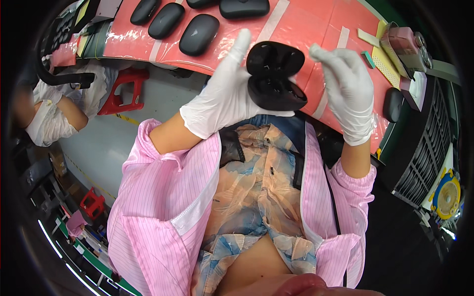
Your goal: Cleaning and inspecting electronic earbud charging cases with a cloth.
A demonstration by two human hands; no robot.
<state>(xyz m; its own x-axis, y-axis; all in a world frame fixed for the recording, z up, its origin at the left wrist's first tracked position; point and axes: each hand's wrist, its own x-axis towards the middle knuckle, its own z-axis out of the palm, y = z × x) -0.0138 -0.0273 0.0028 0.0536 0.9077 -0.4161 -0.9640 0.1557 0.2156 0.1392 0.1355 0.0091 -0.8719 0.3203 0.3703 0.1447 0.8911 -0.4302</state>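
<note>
My left hand [224, 91], in a white glove, holds a black earbud charging case [277, 94] with its lid open. The thumb stands up beside the lid, and the other fingers pass behind and under the case. Dark hollows show inside it, but I cannot tell whether earbuds sit there. To the right of the case, my gloved right hand [348, 84] is raised with thumb and fingertips pinched together. Whatever lies between those fingertips is too small to make out. Several closed black cases [199, 34] lie on the red table cover [316, 22] beyond my left hand.
Another black case [392, 104] lies at the table's right edge. Behind it stand a clear container [401, 43], a yellow perforated strip [386, 66] and a small green block [368, 59]. A red stool [124, 91] and another person's arm [69, 111] are at the left.
</note>
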